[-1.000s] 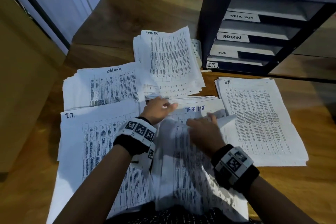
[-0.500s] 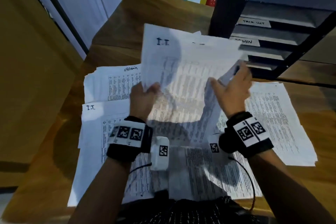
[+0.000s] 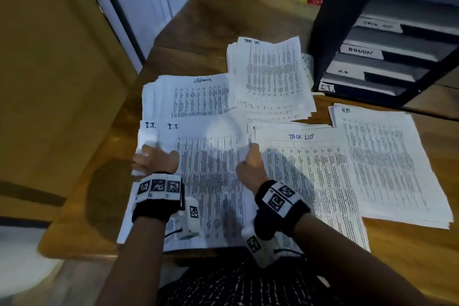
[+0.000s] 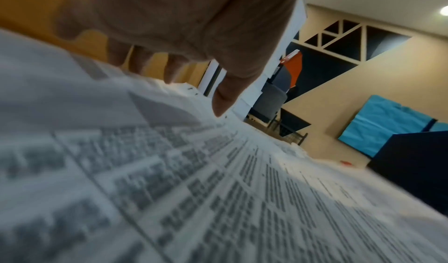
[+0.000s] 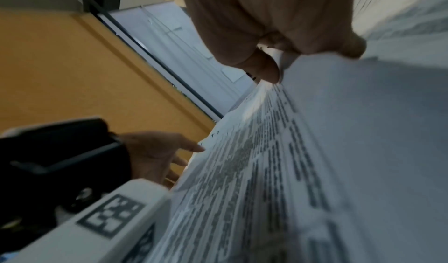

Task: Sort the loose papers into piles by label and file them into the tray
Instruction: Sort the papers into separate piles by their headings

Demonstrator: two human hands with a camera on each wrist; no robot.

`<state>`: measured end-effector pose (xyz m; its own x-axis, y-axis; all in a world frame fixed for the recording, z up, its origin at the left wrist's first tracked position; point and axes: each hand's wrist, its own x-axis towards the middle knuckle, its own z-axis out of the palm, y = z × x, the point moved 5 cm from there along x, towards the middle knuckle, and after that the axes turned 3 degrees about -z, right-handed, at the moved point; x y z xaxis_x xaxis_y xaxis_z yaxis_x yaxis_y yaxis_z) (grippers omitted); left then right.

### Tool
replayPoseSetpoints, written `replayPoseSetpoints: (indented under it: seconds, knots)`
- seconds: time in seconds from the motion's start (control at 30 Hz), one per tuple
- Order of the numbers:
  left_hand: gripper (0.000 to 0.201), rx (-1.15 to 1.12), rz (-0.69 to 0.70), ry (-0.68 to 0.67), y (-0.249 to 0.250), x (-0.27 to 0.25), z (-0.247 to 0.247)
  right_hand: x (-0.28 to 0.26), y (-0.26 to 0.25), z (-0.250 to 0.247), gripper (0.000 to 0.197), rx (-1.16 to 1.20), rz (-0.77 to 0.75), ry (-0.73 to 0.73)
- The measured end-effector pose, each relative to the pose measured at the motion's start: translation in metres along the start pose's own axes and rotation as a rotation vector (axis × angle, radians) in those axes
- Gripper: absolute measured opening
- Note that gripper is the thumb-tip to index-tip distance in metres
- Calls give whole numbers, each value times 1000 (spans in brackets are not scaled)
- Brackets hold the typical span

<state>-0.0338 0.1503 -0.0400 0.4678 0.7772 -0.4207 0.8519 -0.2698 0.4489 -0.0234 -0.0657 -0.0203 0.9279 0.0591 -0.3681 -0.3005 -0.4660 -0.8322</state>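
A printed sheet marked I.T. point(image 3: 211, 169) lies low over the I.T. pile point(image 3: 149, 131) at the table's front left. My left hand point(image 3: 156, 159) holds its left edge, thumb point(image 4: 223, 102) on top and the other fingers over the edge. My right hand point(image 3: 249, 164) pinches the right edge between thumb and finger point(image 5: 271, 70). Right of it lies the loose stack, topped by a Task List sheet point(image 3: 310, 181). The black tray point(image 3: 330, 32) stands at the back right with slots marked Task List, Admin, H.R. and I.T.
An Admin pile point(image 3: 198, 97) lies behind the I.T. pile, a Task List pile point(image 3: 268, 77) beside the tray, and an H.R. pile point(image 3: 387, 161) at the right. A yellow-brown panel point(image 3: 49, 82) borders the wooden table point(image 3: 223, 20) on the left.
Half a second ago both hands held the I.T. sheet up in front of the tray. It has come down and to the left onto the I.T. pile, uncovering the Task List sheet.
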Motion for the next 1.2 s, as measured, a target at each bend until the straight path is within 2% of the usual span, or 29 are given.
replayPoseSetpoints:
  seconds: [0.1, 0.13, 0.23, 0.3, 0.4, 0.5, 0.6, 0.7, 0.77, 0.83, 0.93, 1.03, 1.2]
  knots:
    - [74, -69, -43, 72, -8, -4, 6, -3, 2, 12, 62, -166, 58, 69]
    - [74, -69, -45, 87, -9, -5, 8, -4, 2, 18, 64, -210, 73, 31]
    - [75, -5, -59, 67, -10, -5, 11, -8, 3, 36, 71, -336, 64, -202]
    - [76, 10, -62, 63, -7, -6, 11, -8, 2, 34, 69, -323, 35, -261]
    - [79, -26, -15, 94, 7, -11, 9, -5, -10, 9, 58, -217, -78, -217]
    - [77, 38, 131, 25, 38, -26, 17, 11, -16, -35, 50, -257, -169, -93]
    - [51, 78, 449, -60, 83, -50, 35, 29, -6, -79, 41, -332, -190, 29]
    - [32, 154, 762, -178, 118, -78, 64, 40, 13, -107, 37, -568, -178, 54]
    - [37, 234, 892, -290, 131, -93, 89, 42, 24, -116, 38, -706, -166, 33]
    - [57, 403, 945, -376, 136, -100, 113, 42, 32, -119, 39, -784, -182, 18]
    - [81, 652, 1002, -352, 140, -101, 134, 42, 43, -116, 41, -878, -207, -19]
    - [83, 658, 1009, -323, 145, -96, 140, 41, 54, -108, 40, -907, -214, -46]
    - [74, 639, 978, -337, 145, -95, 149, 40, 59, -105, 33, -862, -274, -2]
